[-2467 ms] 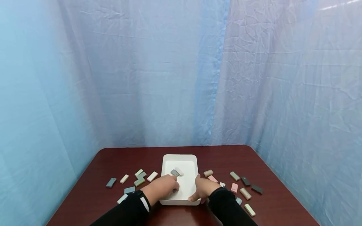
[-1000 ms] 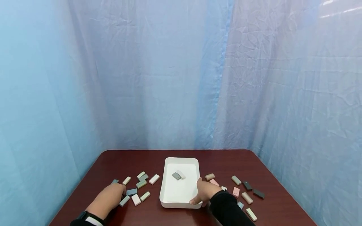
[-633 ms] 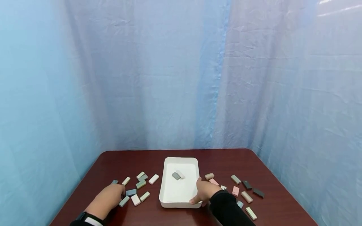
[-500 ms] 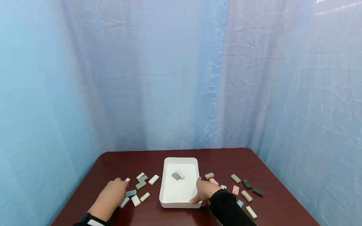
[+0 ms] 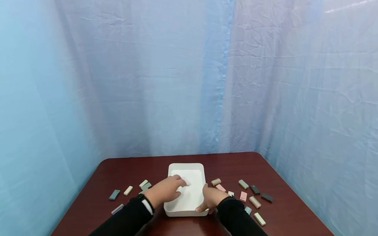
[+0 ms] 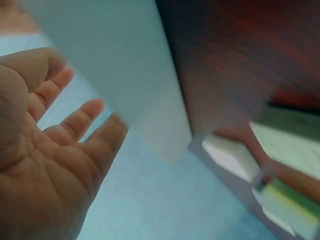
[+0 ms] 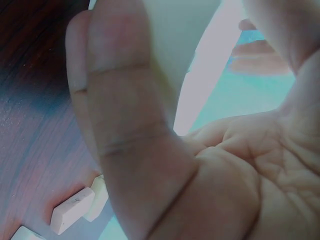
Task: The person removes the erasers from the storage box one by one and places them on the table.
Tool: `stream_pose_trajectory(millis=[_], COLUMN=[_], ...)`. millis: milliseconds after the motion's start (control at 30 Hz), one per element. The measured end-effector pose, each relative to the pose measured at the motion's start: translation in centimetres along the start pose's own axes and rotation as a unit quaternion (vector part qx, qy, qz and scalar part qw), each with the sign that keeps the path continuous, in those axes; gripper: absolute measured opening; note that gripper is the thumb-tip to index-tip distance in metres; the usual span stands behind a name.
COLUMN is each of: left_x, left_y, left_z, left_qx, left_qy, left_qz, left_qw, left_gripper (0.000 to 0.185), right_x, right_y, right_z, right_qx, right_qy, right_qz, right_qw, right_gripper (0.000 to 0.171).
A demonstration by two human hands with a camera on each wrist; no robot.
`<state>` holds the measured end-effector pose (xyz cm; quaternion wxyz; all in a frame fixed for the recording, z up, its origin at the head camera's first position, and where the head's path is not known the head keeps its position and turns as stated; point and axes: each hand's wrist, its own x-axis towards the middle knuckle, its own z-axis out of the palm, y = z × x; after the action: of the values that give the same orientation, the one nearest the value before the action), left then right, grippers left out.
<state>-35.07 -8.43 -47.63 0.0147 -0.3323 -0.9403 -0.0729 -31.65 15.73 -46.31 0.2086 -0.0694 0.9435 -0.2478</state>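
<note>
**A:** From the head view, your left hand (image 5: pixel 166 191) was over the white tray (image 5: pixel 186 211), fingers reaching into its far half. I could not tell from there whether it held a block. Your right hand (image 5: pixel 211 199) gripped the tray's near right rim, thumb inside the wall. Loose blocks lay on the tabletop (image 5: pixel 153 165) on both sides: a grey block (image 5: pixel 114 194) far left, a pink block (image 5: pixel 243 196) to the right.

**B:** And the left wrist view?

**A:** Your left hand (image 6: pixel 47 150) was spread, fingers relaxed and apart, nothing in the palm, with the tray wall (image 6: pixel 125 75) just beside them. That settled what the head view hid. It also showed a white block (image 6: pixel 230 157) and a yellow-green one (image 6: pixel 287 202) close by, though blurred.

**B:** The right wrist?

**A:** Your right hand (image 7: pixel 200 165) was clamped on the tray wall (image 7: pixel 175 30), which ran between thumb and fingers. Two pale blocks (image 7: pixel 75 210) lay on the tabletop near it.

**B:** Risks?

**A:** I'd judge that pulling on that rim could slide or tip the tray, and your sleeve could sweep nearby blocks.
</note>
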Motion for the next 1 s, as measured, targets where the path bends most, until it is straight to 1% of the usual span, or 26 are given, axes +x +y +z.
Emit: stream_pose_trajectory(millis=[100, 167, 267, 367, 533, 667, 767, 833, 900, 1000], left_x=[1.5, 2.1, 2.9, 3.3, 3.1, 3.1, 3.2, 3.2, 3.2, 3.2], left_y=[-0.1, -0.3, -0.5, -0.6, -0.7, -0.4, -0.1, 0.1, 0.3, 0.4], left_z=[0.8, 1.1, 1.3, 1.3, 1.4, 1.8, 1.9, 1.8, 1.8, 2.1], left_qx=[0.006, 0.017, 0.029, 0.022, 0.001, 0.027, 0.061, 0.074, 0.082, 0.09], left_qy=[-0.038, -0.059, -0.072, -0.068, -0.06, -0.063, -0.07, -0.078, -0.08, -0.062], left_qz=[-0.023, -0.036, -0.037, -0.031, -0.038, -0.035, -0.027, -0.027, -0.034, -0.043], left_qw=[0.999, 0.9975, 0.9963, 0.9969, 0.9975, 0.997, 0.9953, 0.9938, 0.9928, 0.993], left_gripper=[0.046, 0.05, 0.052, 0.052, 0.053, 0.058, 0.058, 0.055, 0.049, 0.036], right_x=[0.0, 0.0, -0.1, -0.2, -0.1, 0.2, 0.2, 0.3, 0.2, 0.1], right_y=[-0.2, -0.3, -0.4, -0.4, -0.4, -0.2, -0.1, 0.0, -0.1, -0.1], right_z=[0.1, 0.1, 0.0, -0.2, -0.2, -0.1, 0.0, 0.0, 0.0, -0.1], right_qx=[-0.013, -0.022, -0.027, -0.025, -0.012, -0.008, -0.012, -0.019, -0.021, -0.026], right_qy=[-0.005, -0.005, -0.004, -0.001, -0.002, -0.007, -0.006, -0.006, -0.004, -0.003], right_qz=[0.0, 0.0, 0.003, 0.004, 0.005, 0.004, 0.004, 0.005, 0.004, 0.004], right_qw=[1.0, 1.0, 1.0, 1.0, 1.0, 1.0, 1.0, 1.0, 1.0, 1.0], right_gripper=[0.114, 0.114, 0.115, 0.114, 0.114, 0.114, 0.115, 0.115, 0.115, 0.115])
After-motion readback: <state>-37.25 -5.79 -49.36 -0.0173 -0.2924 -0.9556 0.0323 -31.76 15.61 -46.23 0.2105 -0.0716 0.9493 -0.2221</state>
